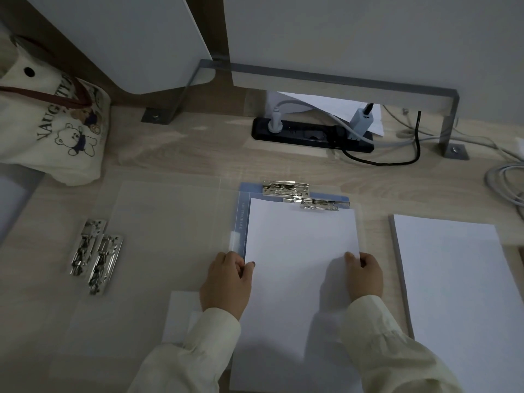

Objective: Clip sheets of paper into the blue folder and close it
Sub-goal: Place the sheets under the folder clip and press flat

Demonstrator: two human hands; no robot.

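The blue folder (pixel 243 219) lies open on the desk, its clear cover (pixel 170 222) spread flat to the left. White sheets of paper (pixel 297 251) lie on its blue right half, their top edge just below the two silver clips (pixel 286 188) at the folder's top. My left hand (pixel 226 282) pinches the sheets' left edge. Gripping the right edge is my right hand (pixel 364 275), thumb on top of the paper.
A thick stack of white paper (pixel 459 293) lies to the right. Two spare silver clips (pixel 96 256) rest at the left. A cloth tote bag (pixel 54 123) sits far left. A black power strip (pixel 312 134) with plugs and cables runs along the back.
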